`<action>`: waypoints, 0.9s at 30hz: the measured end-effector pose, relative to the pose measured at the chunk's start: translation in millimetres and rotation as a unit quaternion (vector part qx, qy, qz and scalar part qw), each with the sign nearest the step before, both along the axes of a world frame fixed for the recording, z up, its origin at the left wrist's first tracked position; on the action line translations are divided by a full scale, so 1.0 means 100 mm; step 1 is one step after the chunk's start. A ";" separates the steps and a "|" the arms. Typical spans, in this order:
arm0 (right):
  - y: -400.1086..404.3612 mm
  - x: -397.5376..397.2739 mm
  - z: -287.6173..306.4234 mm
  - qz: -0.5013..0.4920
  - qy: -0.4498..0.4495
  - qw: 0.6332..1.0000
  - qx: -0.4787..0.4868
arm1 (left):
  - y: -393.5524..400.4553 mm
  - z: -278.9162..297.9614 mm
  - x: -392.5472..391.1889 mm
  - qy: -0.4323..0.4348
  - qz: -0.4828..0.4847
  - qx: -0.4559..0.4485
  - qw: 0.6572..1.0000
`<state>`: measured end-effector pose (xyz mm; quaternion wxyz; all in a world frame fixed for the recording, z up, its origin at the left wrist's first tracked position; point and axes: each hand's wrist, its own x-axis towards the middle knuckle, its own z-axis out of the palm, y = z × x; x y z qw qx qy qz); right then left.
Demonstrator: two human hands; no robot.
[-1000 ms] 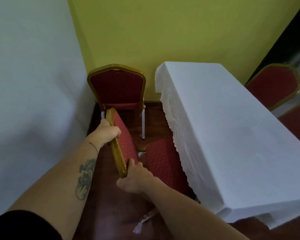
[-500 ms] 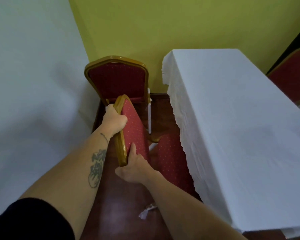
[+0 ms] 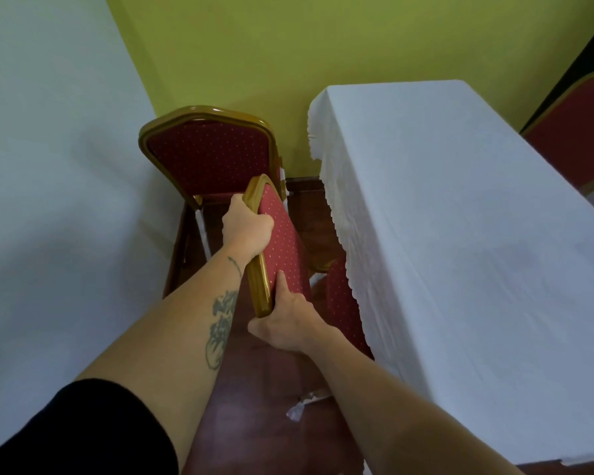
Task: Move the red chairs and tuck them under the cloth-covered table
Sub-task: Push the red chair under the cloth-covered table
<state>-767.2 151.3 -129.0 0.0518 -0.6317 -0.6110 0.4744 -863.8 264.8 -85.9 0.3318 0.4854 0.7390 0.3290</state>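
Note:
A red chair with a gold frame [image 3: 282,245] stands beside the long table under a white cloth [image 3: 460,234]. Its seat [image 3: 343,303] is partly under the cloth's lace edge. My left hand [image 3: 247,228] grips the far top of the backrest, and my right hand [image 3: 285,320] holds its near lower corner. A second red chair [image 3: 210,159] stands behind it in the corner, facing me, apart from the table.
A white wall [image 3: 55,200] closes the left side and a green wall [image 3: 288,46] the far end. A third red chair [image 3: 576,125] shows beyond the table at right. Dark wood floor [image 3: 254,423] runs between wall and table, with a white scrap [image 3: 302,406] on it.
The chair in my hands has moved farther toward the corner and closer to the table, its seat slipping more under the cloth. Both hands kept their grip.

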 end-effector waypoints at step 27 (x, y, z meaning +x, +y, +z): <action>1.91 -0.43 1.01 -0.027 -0.006 0.984 0.174 | 1.49 0.84 -1.52 0.148 -0.173 0.045 0.973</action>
